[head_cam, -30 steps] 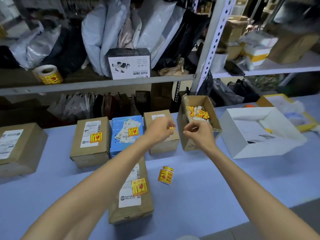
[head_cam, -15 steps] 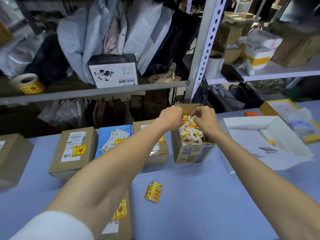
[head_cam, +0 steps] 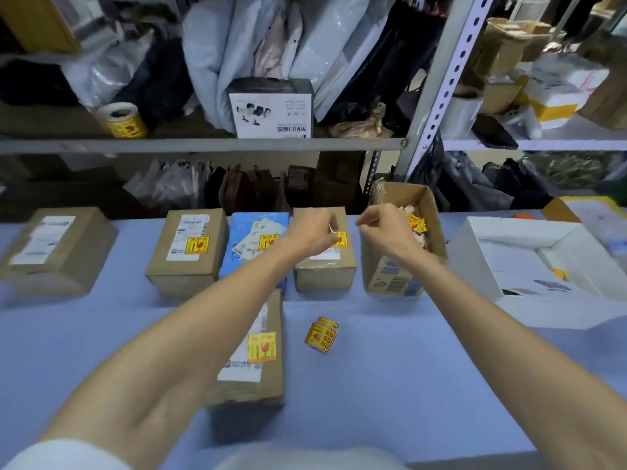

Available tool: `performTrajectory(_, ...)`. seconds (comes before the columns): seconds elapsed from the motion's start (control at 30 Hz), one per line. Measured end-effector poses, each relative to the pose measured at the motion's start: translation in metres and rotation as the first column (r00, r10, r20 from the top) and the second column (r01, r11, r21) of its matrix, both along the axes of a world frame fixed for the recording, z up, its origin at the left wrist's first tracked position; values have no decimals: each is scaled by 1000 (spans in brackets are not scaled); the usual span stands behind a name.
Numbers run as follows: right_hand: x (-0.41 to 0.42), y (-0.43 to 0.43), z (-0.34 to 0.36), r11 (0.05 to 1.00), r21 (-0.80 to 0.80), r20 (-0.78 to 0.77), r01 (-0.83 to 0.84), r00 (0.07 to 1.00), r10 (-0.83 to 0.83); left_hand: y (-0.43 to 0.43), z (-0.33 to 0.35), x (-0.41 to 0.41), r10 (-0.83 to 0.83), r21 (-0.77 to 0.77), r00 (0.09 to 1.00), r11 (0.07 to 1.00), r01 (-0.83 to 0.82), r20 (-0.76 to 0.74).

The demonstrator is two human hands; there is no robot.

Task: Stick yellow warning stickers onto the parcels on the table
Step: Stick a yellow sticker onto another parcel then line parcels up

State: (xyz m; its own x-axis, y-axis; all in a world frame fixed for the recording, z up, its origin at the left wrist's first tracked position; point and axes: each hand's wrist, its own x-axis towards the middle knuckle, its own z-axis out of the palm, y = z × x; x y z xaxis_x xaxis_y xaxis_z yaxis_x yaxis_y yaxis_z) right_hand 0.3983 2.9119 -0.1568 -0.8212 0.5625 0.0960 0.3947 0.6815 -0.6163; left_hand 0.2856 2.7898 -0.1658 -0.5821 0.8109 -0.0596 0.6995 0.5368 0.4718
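Yellow warning sticker point(head_cam: 341, 239) sits on top of small brown cardboard parcel point(head_cam: 325, 273), far edge of blue bench point(head_cam: 407, 368), mid-row. Left hand point(head_cam: 314, 234) over it, grip narrow, pinching thin white scrap point(head_cam: 330, 228). Right hand point(head_cam: 385, 230) just beside, curled up; can't tell if grip holds anything. Open cardboard box w/ stickers point(head_cam: 393, 276) right of parcel.

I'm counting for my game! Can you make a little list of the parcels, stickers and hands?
Stickered parcels: four, tan parcel, blue parcel, right-end parcel, nearest parcel
No sticker showing: far-left parcel
Loose stickers: on the table
Left hand: pinches a white scrap
Right hand: fingers curled beside the open box
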Motion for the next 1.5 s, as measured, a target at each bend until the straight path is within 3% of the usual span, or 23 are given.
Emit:
performTrajectory(0.2, -10, -96, -45, 977, -106, 110, -184, 975, 195, -110, -55, 2, 213, -30, 964, 977, -211, 157)
performTrajectory(0.33, -8, -136, -63, 968, -150, 138, -200, 965, 221, -161, -75, 6, 308, 2, 922, 948, -317, 235)
performTrajectory(0.47, 1, -164, -81, 978, -195, 151, -80, 982, 110, -189, -85, 29, 412, -65, 897, 911, -407, 159)
performTrajectory(0.67, 19, -202, -114, 917, -379, 276, 122, 961, -14, -207, -109, 50, 568, -97, 727, 809, -580, 387)
performTrajectory(0.77, 27, -215, -122, 838, -516, 225, 175, 972, -65, -214, -114, 46, 570, -106, 701, 802, -587, 429)
performTrajectory(0.9, 30, -229, -120, 783, -603, 157, 154, 985, -73, -229, -119, 44, 559, -125, 649, 799, -589, 516)
performTrajectory(1.07, 10, -261, -120, 742, -665, 140, 89, 990, 6, -270, -116, 24, 644, -163, 600, 735, -659, 474)
performTrajectory(1.37, -58, -360, -117, 723, -684, 40, -100, 984, 174, -380, -107, -12, 757, -86, 465, 558, -825, 459)
performTrajectory(1.5, -90, -384, -115, 728, -670, 51, -143, 970, 237, -413, -101, -35, 789, -87, 301, 405, -910, 536)
